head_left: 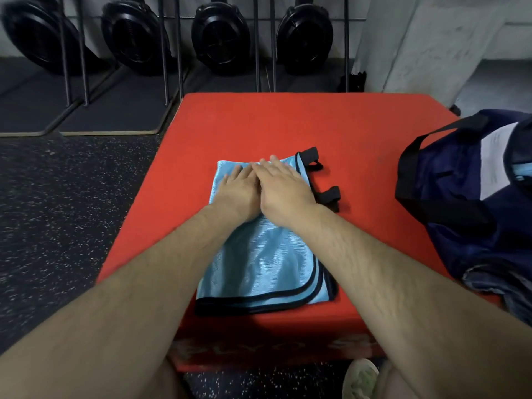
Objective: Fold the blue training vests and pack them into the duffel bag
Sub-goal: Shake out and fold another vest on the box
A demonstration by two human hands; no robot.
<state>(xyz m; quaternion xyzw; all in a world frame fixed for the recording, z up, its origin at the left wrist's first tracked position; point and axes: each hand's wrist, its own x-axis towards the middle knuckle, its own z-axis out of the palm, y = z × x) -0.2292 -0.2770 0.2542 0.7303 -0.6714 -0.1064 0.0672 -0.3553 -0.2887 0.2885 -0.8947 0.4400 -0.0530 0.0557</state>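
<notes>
A light blue training vest (259,263) with black trim lies folded lengthwise on the red padded box (288,125), its black straps sticking out at the far right. My left hand (240,191) and my right hand (283,191) lie side by side, flat with straight fingers, pressing on the vest's far half. The navy duffel bag (460,214) sits at the box's right edge, its top open, with something light blue showing inside.
Dark speckled rubber floor surrounds the box. Several black upright machines (221,36) stand in a rack along the far wall, with grey mats (115,110) in front of them. A concrete pillar (431,47) rises at the back right. My shoe (361,378) shows below the box.
</notes>
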